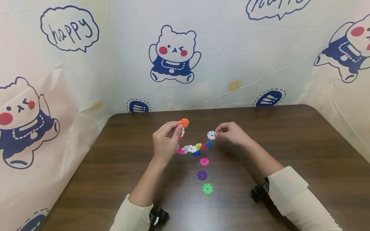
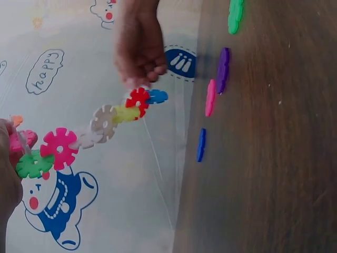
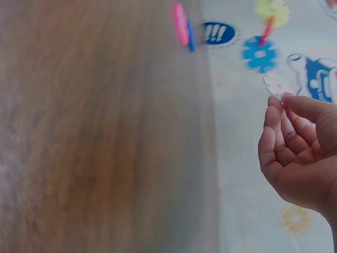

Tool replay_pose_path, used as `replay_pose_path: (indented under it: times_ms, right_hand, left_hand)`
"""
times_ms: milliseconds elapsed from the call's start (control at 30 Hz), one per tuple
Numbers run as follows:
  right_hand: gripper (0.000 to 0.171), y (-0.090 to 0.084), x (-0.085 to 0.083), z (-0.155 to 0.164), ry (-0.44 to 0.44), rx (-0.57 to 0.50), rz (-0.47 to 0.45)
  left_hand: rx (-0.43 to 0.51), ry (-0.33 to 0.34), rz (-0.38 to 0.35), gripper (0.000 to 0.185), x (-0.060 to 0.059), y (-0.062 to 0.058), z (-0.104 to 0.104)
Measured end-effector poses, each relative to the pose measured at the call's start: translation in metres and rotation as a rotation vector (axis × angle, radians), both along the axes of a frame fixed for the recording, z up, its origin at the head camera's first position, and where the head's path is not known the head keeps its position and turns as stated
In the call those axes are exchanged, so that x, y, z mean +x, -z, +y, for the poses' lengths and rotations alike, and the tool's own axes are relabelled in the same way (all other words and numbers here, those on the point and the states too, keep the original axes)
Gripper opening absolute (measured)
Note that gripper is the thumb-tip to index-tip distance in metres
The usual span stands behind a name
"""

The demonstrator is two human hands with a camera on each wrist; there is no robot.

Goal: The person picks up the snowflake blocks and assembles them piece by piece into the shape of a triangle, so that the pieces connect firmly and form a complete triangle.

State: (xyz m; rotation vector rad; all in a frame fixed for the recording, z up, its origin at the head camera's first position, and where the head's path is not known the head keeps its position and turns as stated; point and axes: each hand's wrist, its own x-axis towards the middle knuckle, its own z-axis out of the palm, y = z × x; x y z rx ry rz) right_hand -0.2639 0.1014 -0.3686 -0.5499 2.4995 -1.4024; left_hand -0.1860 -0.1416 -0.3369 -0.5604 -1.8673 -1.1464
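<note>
My left hand grips one end of a curved chain of interlocking notched plastic discs, near an orange disc. White, pink, green, yellow and red discs follow along it, as the pink disc in the left wrist view shows. At the chain's far end is a blue disc. Between thumb and fingertips, my right hand pinches a single white disc. That disc is close to the blue one, seemingly a little apart from it. The chain is held up above the table.
Loose discs lie in a rough line on the brown table: blue, pink, purple and green. A printed sheet with cartoon bears hangs behind and beside the table.
</note>
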Motion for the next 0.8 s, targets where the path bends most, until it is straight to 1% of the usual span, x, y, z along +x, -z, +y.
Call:
replay_pose_path:
  times_ms: [100, 200, 300, 433, 533, 633, 700, 800]
  right_hand:
    - [0.015, -0.012, 0.01, 0.0, 0.006, -0.05, 0.014]
    - [0.017, -0.021, 0.018, 0.0, 0.026, -0.108, 0.024]
    - [0.02, -0.026, 0.024, -0.002, 0.054, -0.199, 0.006]
    - [0.023, -0.03, 0.032, -0.007, 0.094, -0.37, -0.072]
    - [0.023, -0.033, 0.038, -0.012, 0.116, -0.529, -0.159]
    - [0.02, -0.035, 0.045, -0.017, 0.114, -0.665, -0.246]
    - [0.016, -0.035, 0.049, -0.02, 0.11, -0.724, -0.294]
    - [0.011, -0.036, 0.053, -0.025, 0.11, -0.766, -0.345]
  left_hand:
    - [0.003, 0.035, -0.041, 0.013, 0.002, 0.0, 0.003]
    - [0.028, 0.061, -0.092, 0.013, 0.004, 0.001, 0.006]
    - [0.055, 0.078, -0.136, 0.013, 0.005, 0.001, 0.009]
    - [0.068, 0.096, -0.166, 0.011, 0.005, 0.004, 0.012]
    - [0.074, 0.113, -0.185, 0.011, 0.005, 0.005, 0.014]
    - [0.083, 0.124, -0.216, 0.012, 0.005, 0.006, 0.016]
    - [0.086, 0.125, -0.243, 0.013, 0.005, 0.007, 0.019]
    - [0.092, 0.129, -0.278, 0.013, 0.006, 0.008, 0.022]
